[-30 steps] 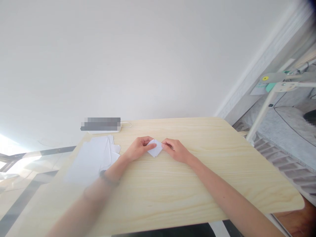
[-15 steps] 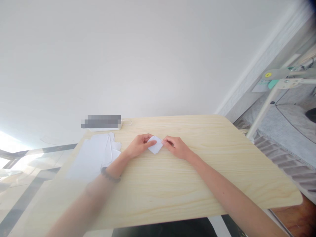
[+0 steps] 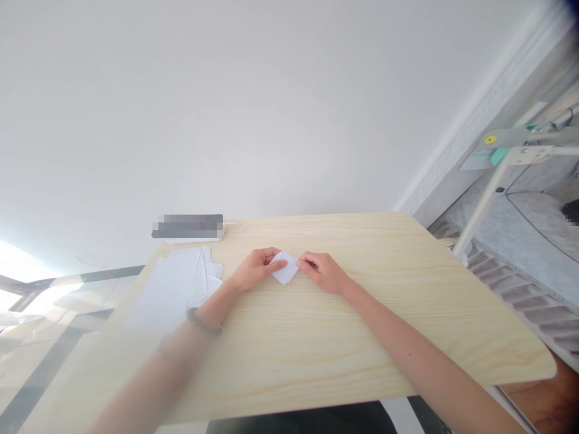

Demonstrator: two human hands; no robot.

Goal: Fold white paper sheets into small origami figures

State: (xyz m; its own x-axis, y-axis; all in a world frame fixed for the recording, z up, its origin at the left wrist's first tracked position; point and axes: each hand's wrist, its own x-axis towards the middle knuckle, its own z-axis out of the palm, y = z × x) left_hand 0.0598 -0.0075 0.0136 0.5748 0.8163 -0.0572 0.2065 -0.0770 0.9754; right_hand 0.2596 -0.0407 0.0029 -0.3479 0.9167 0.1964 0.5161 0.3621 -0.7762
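A small folded piece of white paper (image 3: 286, 272) is held between my two hands over the middle of the table (image 3: 316, 349). My left hand (image 3: 259, 269) grips its left side, thumb on top and fingers behind. At the paper's right corner, my right hand (image 3: 322, 271) pinches the tip between thumb and index finger, the other fingers curled. The paper is turned like a diamond, with a corner toward me. Its underside and the fingers behind it are hidden.
White paper sheets (image 3: 169, 289) lie loosely stacked at the table's left, partly behind my left forearm. A white device with a blurred-out top (image 3: 194, 240) and a cable stands at the back left. The wall (image 3: 289, 120) rises behind; a white metal frame (image 3: 486, 199) stands right.
The whole view has shifted very slightly. Both hands keep the same hold on the folded paper, with hardly any visible movement.
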